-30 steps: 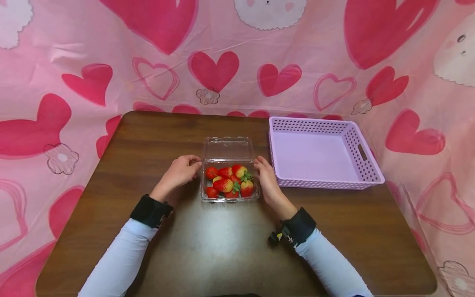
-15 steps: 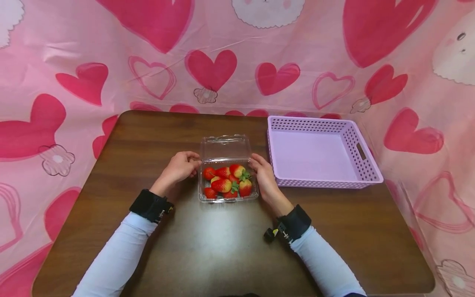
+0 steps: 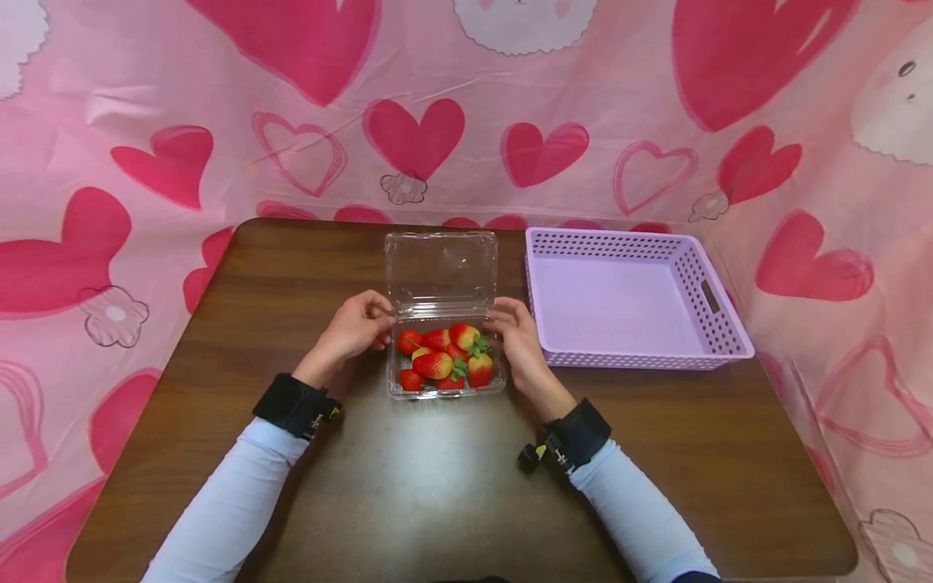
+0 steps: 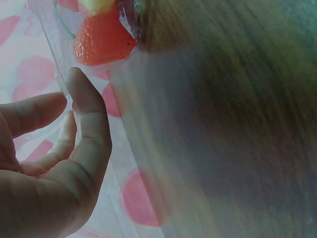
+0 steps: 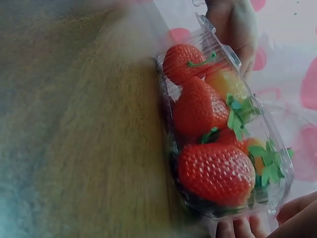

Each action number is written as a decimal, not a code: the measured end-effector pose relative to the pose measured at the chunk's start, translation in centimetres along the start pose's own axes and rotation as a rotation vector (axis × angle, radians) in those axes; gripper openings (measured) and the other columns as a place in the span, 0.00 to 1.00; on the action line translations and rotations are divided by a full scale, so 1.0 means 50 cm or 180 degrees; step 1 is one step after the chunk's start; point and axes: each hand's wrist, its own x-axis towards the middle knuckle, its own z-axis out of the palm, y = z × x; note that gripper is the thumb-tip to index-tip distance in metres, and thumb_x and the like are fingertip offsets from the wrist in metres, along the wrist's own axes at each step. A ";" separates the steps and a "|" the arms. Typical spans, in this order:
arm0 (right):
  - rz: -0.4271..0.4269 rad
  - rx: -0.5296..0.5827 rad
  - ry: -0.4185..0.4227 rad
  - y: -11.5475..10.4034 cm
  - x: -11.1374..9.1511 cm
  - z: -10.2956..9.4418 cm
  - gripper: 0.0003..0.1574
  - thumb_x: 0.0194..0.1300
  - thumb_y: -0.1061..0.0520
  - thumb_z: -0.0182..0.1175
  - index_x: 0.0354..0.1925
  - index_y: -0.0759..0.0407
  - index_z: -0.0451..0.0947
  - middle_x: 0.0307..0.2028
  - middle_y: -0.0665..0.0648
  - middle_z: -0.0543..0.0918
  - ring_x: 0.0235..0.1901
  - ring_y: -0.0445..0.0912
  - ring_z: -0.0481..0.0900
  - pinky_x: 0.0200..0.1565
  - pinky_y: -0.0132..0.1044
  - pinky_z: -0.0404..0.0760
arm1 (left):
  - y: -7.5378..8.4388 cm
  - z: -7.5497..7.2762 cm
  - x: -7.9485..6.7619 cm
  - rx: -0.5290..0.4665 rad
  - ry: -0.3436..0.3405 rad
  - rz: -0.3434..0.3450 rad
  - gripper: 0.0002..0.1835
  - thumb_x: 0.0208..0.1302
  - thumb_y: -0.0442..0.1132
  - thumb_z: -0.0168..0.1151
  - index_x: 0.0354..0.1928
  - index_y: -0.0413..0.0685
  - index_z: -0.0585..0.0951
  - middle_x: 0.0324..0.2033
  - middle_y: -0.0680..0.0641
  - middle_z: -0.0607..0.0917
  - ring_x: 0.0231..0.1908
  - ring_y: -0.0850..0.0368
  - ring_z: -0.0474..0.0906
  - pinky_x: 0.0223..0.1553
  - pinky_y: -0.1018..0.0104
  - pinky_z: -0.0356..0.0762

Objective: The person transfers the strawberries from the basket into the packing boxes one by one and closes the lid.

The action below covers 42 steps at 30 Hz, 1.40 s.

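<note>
A clear plastic clamshell box (image 3: pixel 446 394) full of strawberries (image 3: pixel 433 365) sits on the table in the head view. Its hinged lid (image 3: pixel 441 263) stands open at the back. My left hand (image 3: pixel 355 325) pinches the box's left edge near the hinge, and the left wrist view shows thumb and forefinger meeting at the clear plastic beside a strawberry (image 4: pixel 104 42). On the opposite side my right hand (image 3: pixel 521 342) grips the right edge. In the right wrist view, fingers of the right hand (image 5: pixel 297 220) reach beneath the box's end, with the thumb by the rim.
Right of the box stands a lilac perforated basket (image 3: pixel 736 352), close to my right hand. The brown wooden table (image 3: pixel 437 502) has rounded corners. Behind it hangs a pink cloth (image 3: pixel 474 73) printed with hearts.
The lid has tipped up and looks taller and wider than before. Both hands stay at the box's sides, their fingers shifted slightly farther back.
</note>
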 end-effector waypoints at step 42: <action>0.0044 -0.0499 -0.0642 0.017 -0.088 -0.053 0.41 0.67 0.72 0.53 0.76 0.68 0.58 0.58 0.71 0.76 0.51 0.52 0.79 0.44 0.34 0.81 | -0.028 0.002 -0.063 0.0180 0.0292 0.0273 0.18 0.74 0.33 0.65 0.62 0.38 0.77 0.54 0.36 0.83 0.47 0.42 0.83 0.45 0.57 0.83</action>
